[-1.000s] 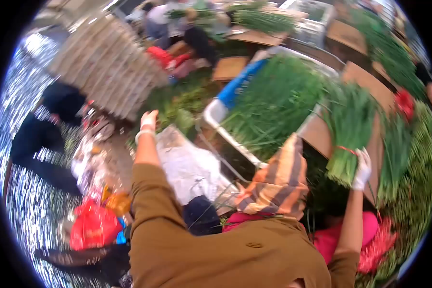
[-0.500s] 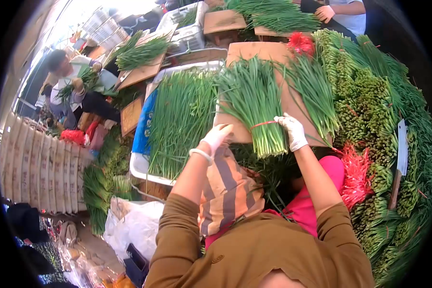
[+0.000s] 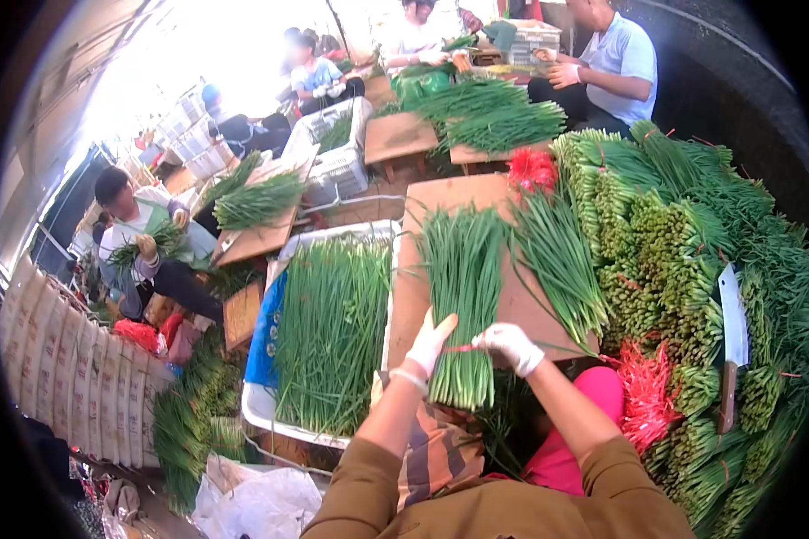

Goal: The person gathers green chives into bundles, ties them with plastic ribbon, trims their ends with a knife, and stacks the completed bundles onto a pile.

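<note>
A bundle of long green stalks [image 3: 463,269] lies on the brown board [image 3: 411,260], its pale cut ends towards me. A thin red tie crosses the bundle near those ends. My left hand [image 3: 430,343], gloved, is closed against the bundle's left side by the tie. On the right side, my right hand [image 3: 511,347], also gloved, pinches the end of the red tie. A second pile of green stalks [image 3: 559,260] rests on the board's right part. Red ties [image 3: 531,170] sit at the board's far edge.
A white crate [image 3: 253,404] of stalks stands left. Right are stacked bundles [image 3: 656,242], a cleaver [image 3: 733,314] and red ties [image 3: 643,395]. One person [image 3: 144,225] works at the left; another person [image 3: 625,67] sits at the back right. White plastic [image 3: 256,503] lies lower left.
My left hand has come onto the bundle's left side from the left. The bundle now points straight towards me. The view has turned, showing more people at the back.
</note>
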`<state>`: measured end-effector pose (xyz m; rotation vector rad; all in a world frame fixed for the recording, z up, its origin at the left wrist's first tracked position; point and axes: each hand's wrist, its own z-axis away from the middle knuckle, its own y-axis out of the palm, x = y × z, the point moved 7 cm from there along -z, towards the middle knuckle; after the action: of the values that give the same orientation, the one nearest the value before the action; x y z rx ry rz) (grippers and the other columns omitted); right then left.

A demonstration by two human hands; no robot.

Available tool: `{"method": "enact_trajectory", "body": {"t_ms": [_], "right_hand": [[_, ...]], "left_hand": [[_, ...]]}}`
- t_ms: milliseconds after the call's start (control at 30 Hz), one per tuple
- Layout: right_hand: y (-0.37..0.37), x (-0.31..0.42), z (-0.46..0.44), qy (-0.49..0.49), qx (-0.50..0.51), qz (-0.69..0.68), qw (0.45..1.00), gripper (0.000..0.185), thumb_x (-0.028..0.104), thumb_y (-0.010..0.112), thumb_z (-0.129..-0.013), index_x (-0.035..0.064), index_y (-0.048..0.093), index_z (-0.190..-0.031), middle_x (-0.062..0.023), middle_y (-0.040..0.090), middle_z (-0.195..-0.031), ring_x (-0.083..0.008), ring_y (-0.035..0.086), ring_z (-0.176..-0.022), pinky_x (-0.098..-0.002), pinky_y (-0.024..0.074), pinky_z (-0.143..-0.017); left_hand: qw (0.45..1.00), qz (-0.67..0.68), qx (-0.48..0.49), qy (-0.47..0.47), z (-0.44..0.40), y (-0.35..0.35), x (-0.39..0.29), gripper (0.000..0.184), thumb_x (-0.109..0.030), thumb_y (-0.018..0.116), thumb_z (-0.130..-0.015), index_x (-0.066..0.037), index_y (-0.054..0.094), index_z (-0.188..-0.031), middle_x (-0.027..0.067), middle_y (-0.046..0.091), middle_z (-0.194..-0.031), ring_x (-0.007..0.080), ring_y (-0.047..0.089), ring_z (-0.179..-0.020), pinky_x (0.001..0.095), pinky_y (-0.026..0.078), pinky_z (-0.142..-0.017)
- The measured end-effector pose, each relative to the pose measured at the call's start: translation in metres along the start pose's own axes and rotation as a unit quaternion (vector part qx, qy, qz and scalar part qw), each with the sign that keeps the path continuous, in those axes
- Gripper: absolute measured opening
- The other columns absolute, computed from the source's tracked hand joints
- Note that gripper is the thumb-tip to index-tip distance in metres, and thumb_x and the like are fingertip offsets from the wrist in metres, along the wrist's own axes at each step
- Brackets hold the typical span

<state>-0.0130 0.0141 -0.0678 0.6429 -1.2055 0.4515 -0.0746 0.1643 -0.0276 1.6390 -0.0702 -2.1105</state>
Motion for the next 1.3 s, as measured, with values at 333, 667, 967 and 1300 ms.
{"method": "enact_trajectory", "body": {"t_ms": [333, 667, 967, 1300], "right_hand": [[0.034, 0.128, 0.06, -0.208, -0.011, 0.07, 0.976, 0.01, -0.006, 0.067, -0.078, -0.0018, 0.061, -0.072, -0.0096, 0.065, -0.09, -0.0146, 0.065, -0.076, -0.0272, 0.0532, -0.07], [0.01, 0.058, 0.012, -0.293, -0.119, 0.218, 0.923, 0.007, 0.007, 0.07, -0.069, 0.0031, 0.064, -0.071, -0.0121, 0.06, -0.075, -0.0308, 0.059, -0.071, -0.0379, 0.0488, -0.066], [0.025, 0.085, 0.025, -0.07, 0.001, -0.034, 0.997, 0.007, 0.002, 0.068, -0.079, -0.0014, 0.063, -0.076, -0.005, 0.065, -0.08, -0.0159, 0.065, -0.077, -0.0263, 0.0506, -0.075], [-0.028, -0.028, 0.017, -0.101, -0.236, -0.123, 0.959, 0.01, 0.006, 0.066, -0.08, 0.0013, 0.073, -0.087, -0.0083, 0.065, -0.095, -0.0226, 0.047, -0.12, -0.0319, 0.0338, -0.102]], "left_hand": [[0.946, -0.025, 0.086, 0.311, 0.054, 0.034, -0.121, 0.075, -0.013, 0.073, -0.077, 0.0, 0.032, -0.138, 0.0111, 0.052, -0.125, 0.0206, 0.051, -0.112, 0.0346, 0.04, -0.099], [0.921, -0.266, 0.11, 0.262, 0.035, 0.002, -0.089, 0.055, -0.013, 0.075, -0.074, 0.0, 0.052, -0.123, 0.0127, 0.06, -0.118, 0.0213, 0.054, -0.111, 0.0338, 0.04, -0.099], [0.948, -0.259, 0.079, 0.165, 0.008, 0.001, -0.12, 0.054, -0.028, 0.064, -0.086, -0.001, 0.047, -0.13, 0.0088, 0.057, -0.121, 0.0179, 0.056, -0.105, 0.0331, 0.046, -0.091], [0.894, -0.445, -0.033, 0.043, 0.019, -0.092, -0.008, 0.031, -0.019, 0.064, -0.08, 0.001, 0.062, -0.104, 0.0104, 0.067, -0.095, 0.0187, 0.063, -0.089, 0.0295, 0.051, -0.077]]}}
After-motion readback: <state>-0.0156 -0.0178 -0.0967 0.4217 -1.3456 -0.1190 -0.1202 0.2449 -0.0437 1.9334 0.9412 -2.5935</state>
